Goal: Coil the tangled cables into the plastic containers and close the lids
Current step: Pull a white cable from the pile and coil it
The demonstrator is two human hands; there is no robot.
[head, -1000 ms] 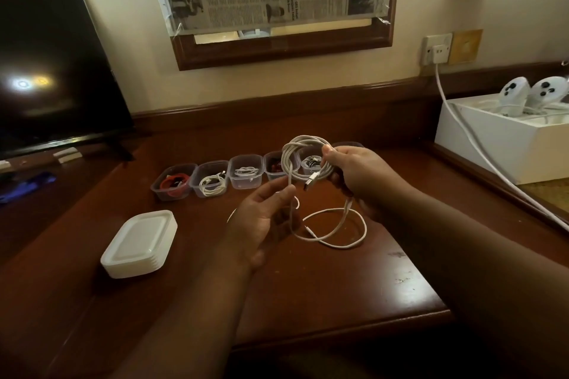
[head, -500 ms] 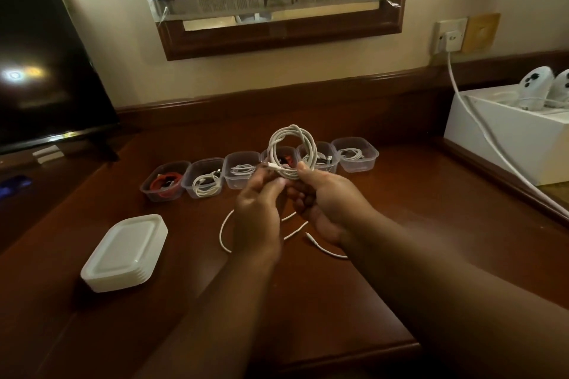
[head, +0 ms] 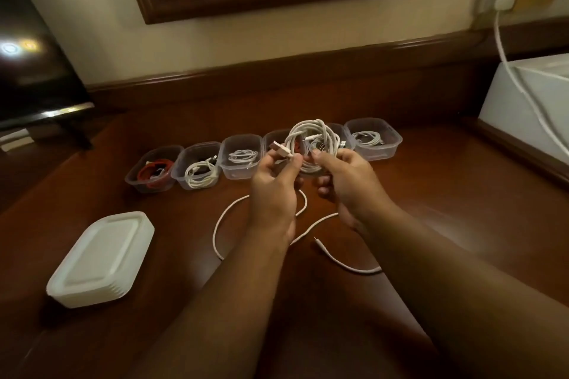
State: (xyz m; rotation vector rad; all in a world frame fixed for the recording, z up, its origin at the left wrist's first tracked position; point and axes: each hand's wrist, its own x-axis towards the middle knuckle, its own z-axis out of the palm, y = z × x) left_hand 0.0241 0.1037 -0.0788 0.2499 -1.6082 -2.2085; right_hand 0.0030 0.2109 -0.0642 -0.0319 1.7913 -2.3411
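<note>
From the head view, we hold a white coil [head: 311,144] above the worktop [head: 446,194]. Our right hand [head: 348,184] grips its lower loops; our left hand [head: 274,191] pinches a flat connector [head: 281,149] at the coil's 9 o'clock. Loose cable [head: 221,224] trails on the worktop towards 6 o'clock. Behind the coil runs a row of open containers [head: 241,157], what seem to be six, each holding cable. Stacked lids [head: 101,258] sit at 8 o'clock.
</note>
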